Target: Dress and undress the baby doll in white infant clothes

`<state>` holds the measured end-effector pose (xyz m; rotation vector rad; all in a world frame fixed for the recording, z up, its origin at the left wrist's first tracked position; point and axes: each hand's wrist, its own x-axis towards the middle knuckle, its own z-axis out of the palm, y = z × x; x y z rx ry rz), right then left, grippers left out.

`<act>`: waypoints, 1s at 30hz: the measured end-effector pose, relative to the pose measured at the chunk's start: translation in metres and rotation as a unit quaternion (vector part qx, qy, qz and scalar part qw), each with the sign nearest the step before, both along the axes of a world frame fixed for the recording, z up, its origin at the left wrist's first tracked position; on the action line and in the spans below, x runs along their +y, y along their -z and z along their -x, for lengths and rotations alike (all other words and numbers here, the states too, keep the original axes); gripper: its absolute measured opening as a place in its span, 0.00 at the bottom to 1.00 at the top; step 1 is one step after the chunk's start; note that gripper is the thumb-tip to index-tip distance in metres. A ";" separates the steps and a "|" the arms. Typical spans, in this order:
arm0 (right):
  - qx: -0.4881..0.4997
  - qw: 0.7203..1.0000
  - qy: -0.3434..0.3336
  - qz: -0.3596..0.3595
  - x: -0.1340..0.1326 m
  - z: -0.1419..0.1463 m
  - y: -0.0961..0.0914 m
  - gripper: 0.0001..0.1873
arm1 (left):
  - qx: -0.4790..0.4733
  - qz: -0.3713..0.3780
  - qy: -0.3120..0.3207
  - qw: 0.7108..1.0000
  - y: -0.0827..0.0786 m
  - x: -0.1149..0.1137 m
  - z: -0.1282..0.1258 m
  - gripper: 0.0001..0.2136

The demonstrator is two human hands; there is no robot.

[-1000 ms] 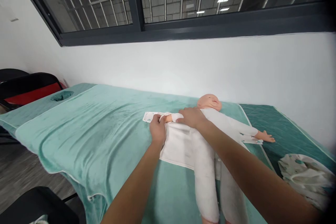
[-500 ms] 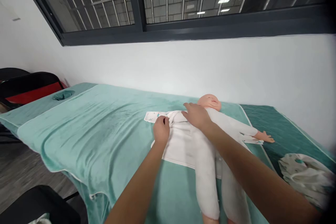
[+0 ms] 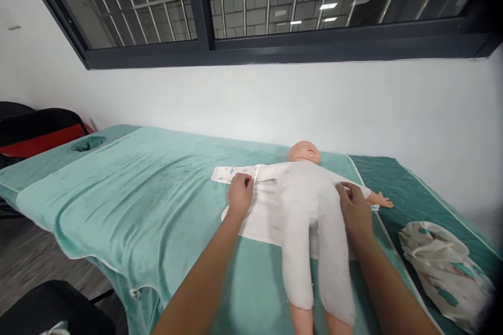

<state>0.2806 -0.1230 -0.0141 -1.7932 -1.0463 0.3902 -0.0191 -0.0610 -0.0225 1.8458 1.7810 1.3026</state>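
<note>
A baby doll (image 3: pixel 304 188) with a white cloth body lies on its back, head toward the wall. Spread beneath it is a white baby shirt (image 3: pixel 261 225). The shirt's printed sleeve (image 3: pixel 225 174) stretches out to the left around the end of the doll's arm, whose hand is hidden. My left hand (image 3: pixel 240 196) is closed, pinching the sleeve near its shirt end. On the other side, my right hand (image 3: pixel 356 212) has its fingers bent together beside the doll's torso, under the outstretched arm; what they grip is hidden.
A green cover (image 3: pixel 129 193) drapes the bed, with a face hole (image 3: pixel 88 143) at the left. Crumpled printed cloth (image 3: pixel 444 272) lies at the right. Black chairs (image 3: pixel 51 303) stand by the left side, and a white wall (image 3: pixel 196 99) rises behind.
My right hand has moved from the doll's upper chest to the right, down beside its torso. My left hand stays at the sleeve. The view has shifted slightly right.
</note>
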 end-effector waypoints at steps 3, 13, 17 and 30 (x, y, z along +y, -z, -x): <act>-0.023 1.000 -0.007 -0.011 -0.003 0.005 -0.002 0.28 | -0.008 -0.006 0.004 1.000 -0.002 -0.003 -0.002 0.07; 0.088 0.994 -0.060 -0.025 -0.004 0.013 -0.004 0.28 | -0.148 0.005 0.088 0.985 -0.023 -0.012 -0.032 0.05; 0.117 0.984 -0.124 -0.054 0.000 0.017 -0.001 0.31 | -0.157 0.047 0.105 0.981 -0.039 -0.006 -0.051 0.05; 0.127 0.933 -0.335 -0.029 -0.004 0.026 0.000 0.33 | -0.141 0.089 0.082 0.983 -0.082 0.015 -0.067 0.04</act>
